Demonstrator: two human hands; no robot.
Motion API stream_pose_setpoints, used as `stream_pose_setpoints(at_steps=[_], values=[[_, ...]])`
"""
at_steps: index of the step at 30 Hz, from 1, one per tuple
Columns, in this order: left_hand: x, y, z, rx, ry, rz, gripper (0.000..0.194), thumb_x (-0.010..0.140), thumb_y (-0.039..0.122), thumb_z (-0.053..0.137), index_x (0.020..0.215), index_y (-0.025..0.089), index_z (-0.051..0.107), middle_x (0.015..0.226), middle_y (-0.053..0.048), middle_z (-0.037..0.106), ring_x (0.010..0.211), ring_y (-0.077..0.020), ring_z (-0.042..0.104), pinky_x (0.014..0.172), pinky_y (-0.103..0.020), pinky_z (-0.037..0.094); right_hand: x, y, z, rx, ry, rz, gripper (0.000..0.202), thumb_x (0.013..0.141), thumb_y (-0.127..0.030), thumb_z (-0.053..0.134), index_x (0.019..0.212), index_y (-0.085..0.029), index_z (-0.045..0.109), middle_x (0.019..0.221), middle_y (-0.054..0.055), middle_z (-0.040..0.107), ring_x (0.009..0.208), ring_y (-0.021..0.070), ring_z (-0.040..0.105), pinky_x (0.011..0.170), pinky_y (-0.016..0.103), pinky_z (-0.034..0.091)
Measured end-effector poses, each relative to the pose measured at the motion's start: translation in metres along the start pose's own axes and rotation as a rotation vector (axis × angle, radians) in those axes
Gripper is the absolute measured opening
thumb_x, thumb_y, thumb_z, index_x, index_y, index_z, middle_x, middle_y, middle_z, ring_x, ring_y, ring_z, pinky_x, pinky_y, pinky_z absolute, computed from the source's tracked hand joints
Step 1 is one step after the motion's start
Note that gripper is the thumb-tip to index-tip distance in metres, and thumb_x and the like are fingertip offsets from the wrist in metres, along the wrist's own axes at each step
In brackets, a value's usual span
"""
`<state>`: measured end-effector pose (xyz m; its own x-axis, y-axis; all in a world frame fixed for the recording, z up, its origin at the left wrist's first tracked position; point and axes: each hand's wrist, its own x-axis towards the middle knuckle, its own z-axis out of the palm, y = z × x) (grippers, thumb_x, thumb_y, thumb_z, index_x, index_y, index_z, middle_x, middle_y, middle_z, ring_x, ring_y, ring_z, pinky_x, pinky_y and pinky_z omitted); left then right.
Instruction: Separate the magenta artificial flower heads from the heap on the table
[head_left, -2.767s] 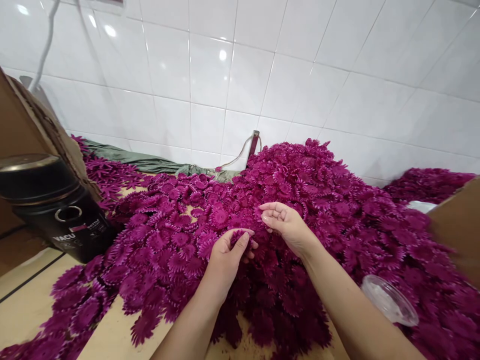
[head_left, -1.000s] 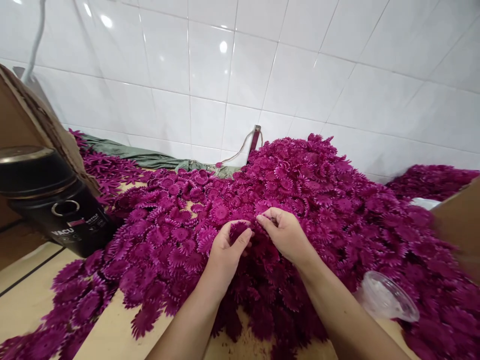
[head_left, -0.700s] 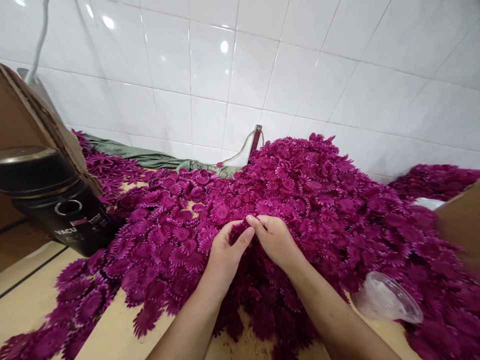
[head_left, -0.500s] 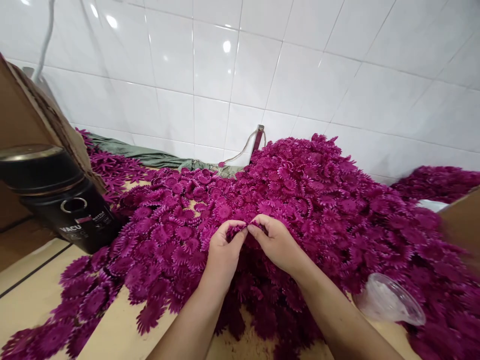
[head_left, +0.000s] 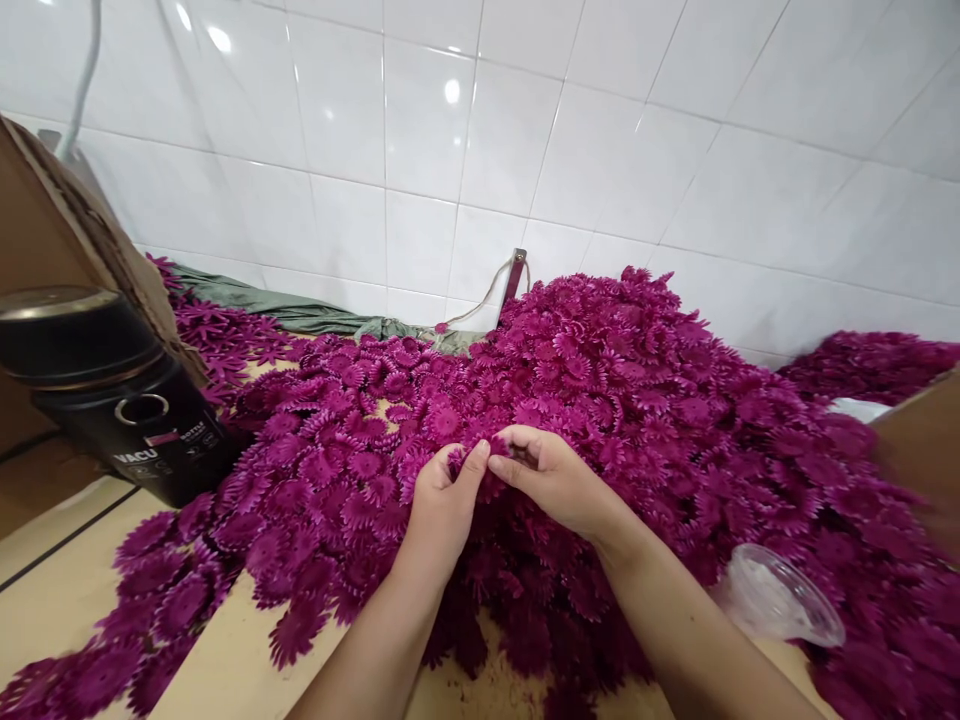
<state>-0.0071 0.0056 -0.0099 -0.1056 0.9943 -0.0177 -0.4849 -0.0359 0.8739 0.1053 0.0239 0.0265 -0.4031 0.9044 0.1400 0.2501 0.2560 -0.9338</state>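
A big heap of magenta artificial flower heads with fringed petals covers the table. Over the middle of it, my left hand and my right hand meet at the fingertips. Thumb and fingers of both are pinched around a magenta flower piece, mostly hidden by the fingers. My left hand's thumb points up along it; my right hand's curled fingers and thumb grip its other side.
A black vacuum bottle stands at left before a cardboard box. A clear plastic tub lies tilted at right. Green cloth runs along the tiled wall, near an upright post. Another cardboard edge is at far right.
Both hands have shifted their fingers slightly on the flower piece. My left thumb has moved up, and a bit more magenta shows between the hands.
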Motion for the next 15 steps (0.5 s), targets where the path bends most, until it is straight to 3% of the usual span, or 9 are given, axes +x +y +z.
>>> stream_pose_setpoints(at_steps=[5,8,11,15], values=[[-0.002,0.000,0.002,-0.046,-0.015,-0.066,0.036,0.053,0.046,0.071,0.059,0.017,0.050,0.049,0.009,0.044,0.051,-0.0068,0.043,0.052,-0.019,0.037,0.004,0.003,0.002,-0.055,0.064,-0.019,0.026,0.072,-0.036,0.049,0.055,-0.020,0.038,0.053,-0.006,0.031,0.050,0.0083,0.030,0.048,0.023,0.027],[-0.002,0.002,0.002,-0.008,-0.022,-0.041,0.039,0.051,0.045,0.072,0.053,0.017,0.045,0.045,0.010,0.040,0.044,-0.0045,0.035,0.046,-0.017,0.031,0.010,0.007,-0.005,-0.138,0.240,-0.031,0.034,0.075,-0.040,0.042,0.050,-0.021,0.031,0.051,-0.006,0.028,0.048,0.0083,0.027,0.047,0.024,0.025],[-0.003,0.003,0.002,0.018,-0.007,-0.017,0.038,0.054,0.045,0.070,0.052,0.017,0.045,0.044,0.010,0.041,0.042,-0.0039,0.032,0.043,-0.017,0.028,0.017,0.006,-0.018,-0.102,0.449,-0.051,0.028,0.070,-0.040,0.048,0.053,-0.020,0.037,0.052,-0.005,0.034,0.050,0.0093,0.034,0.050,0.024,0.031],[-0.002,0.001,0.001,0.104,0.027,0.038,0.024,0.059,0.037,0.068,0.065,0.017,0.055,0.056,0.006,0.052,0.053,-0.0075,0.046,0.053,-0.019,0.037,0.018,0.002,-0.026,0.052,0.425,-0.023,0.023,0.058,-0.038,0.059,0.065,-0.018,0.049,0.055,-0.004,0.047,0.052,0.0104,0.044,0.053,0.024,0.037]])
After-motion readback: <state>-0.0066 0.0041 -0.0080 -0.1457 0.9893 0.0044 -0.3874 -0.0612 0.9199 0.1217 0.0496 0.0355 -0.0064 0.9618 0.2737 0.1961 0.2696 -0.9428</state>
